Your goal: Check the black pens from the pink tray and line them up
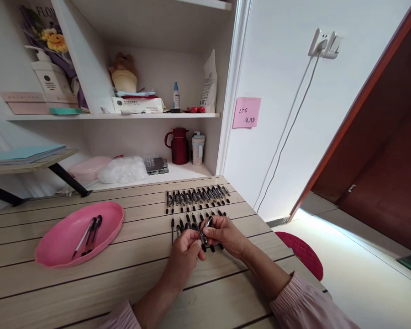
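My left hand [185, 254] and my right hand [224, 234] meet above the wooden table [89, 292], both pinched on one black pen [205, 229] held tilted between them. Under and behind the hands lies a near row of pens [192, 222], partly hidden by my fingers. A second, longer row of pens [197, 197] lies side by side further back. To the left sits a pink oval tray [60, 244] with a few pen parts [91, 233] inside.
Shelves behind the table hold a red kettle [178, 145], a white cup [197, 148], a clear plastic bag [123, 170] and a pink box [88, 167]. A red stool cushion [303, 252] sits right of the table. A pink note [247, 112] hangs on the wall.
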Action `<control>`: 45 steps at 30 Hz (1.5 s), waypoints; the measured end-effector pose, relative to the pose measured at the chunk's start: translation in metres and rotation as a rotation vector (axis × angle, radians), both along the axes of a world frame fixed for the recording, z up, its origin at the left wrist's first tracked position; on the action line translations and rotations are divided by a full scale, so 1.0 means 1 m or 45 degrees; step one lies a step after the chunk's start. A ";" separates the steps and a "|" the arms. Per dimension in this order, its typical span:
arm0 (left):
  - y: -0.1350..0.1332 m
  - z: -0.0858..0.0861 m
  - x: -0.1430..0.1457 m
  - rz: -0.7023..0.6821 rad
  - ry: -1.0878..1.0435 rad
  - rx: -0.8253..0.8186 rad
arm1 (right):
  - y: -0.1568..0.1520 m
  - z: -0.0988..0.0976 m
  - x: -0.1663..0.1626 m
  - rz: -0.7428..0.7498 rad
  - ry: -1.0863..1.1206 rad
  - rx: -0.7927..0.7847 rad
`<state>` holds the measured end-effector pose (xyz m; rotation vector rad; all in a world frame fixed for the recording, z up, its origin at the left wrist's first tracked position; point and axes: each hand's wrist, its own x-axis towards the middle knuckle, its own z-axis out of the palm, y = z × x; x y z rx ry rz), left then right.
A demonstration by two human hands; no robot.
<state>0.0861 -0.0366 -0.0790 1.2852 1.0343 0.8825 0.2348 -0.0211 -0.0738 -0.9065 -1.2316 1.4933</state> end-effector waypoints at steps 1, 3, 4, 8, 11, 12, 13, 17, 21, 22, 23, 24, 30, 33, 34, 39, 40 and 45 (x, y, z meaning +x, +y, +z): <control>0.001 0.000 0.000 -0.005 0.001 -0.003 | 0.000 -0.001 0.000 -0.001 -0.004 0.000; 0.001 0.000 0.000 -0.010 -0.003 -0.004 | 0.001 -0.002 -0.001 -0.009 -0.014 -0.003; 0.001 0.000 0.001 -0.008 -0.008 -0.001 | 0.001 -0.002 -0.001 -0.014 -0.020 -0.006; -0.002 0.005 0.001 0.007 -0.029 0.005 | 0.001 -0.002 0.000 -0.036 -0.030 0.011; -0.005 0.010 0.001 -0.006 -0.044 -0.012 | 0.001 -0.001 0.002 -0.037 -0.008 0.064; -0.006 0.011 0.001 -0.014 -0.046 -0.021 | 0.001 0.000 0.003 -0.042 0.004 0.081; -0.007 0.013 0.000 -0.019 -0.047 -0.030 | 0.001 0.000 0.003 -0.055 0.018 0.094; -0.008 0.014 0.000 -0.032 -0.049 -0.060 | 0.001 0.001 0.005 -0.128 0.080 0.120; -0.007 0.012 0.000 -0.050 -0.025 -0.066 | 0.002 0.002 0.005 -0.167 0.100 0.148; -0.007 0.012 0.000 -0.048 -0.023 -0.069 | 0.002 0.002 0.005 -0.173 0.099 0.148; -0.007 0.012 -0.001 -0.043 -0.024 -0.069 | 0.002 0.002 0.005 -0.178 0.099 0.147; -0.006 0.012 -0.001 -0.037 -0.027 -0.065 | 0.002 0.002 0.005 -0.182 0.101 0.144; -0.004 0.007 -0.001 0.019 0.049 0.059 | 0.006 -0.003 0.005 -0.198 0.130 0.105; -0.002 0.004 -0.001 0.062 0.127 0.180 | 0.006 -0.006 0.006 -0.194 0.135 0.098; -0.001 0.003 -0.002 0.080 0.157 0.238 | 0.006 -0.007 0.006 -0.188 0.137 0.099; 0.000 0.004 -0.002 0.117 0.218 0.375 | 0.006 -0.007 0.005 -0.200 0.129 0.100; 0.000 0.004 -0.002 0.107 0.204 0.339 | 0.006 -0.007 0.004 -0.204 0.120 0.103; 0.003 0.005 -0.004 0.087 0.121 0.189 | 0.010 -0.003 0.011 -0.314 0.095 0.195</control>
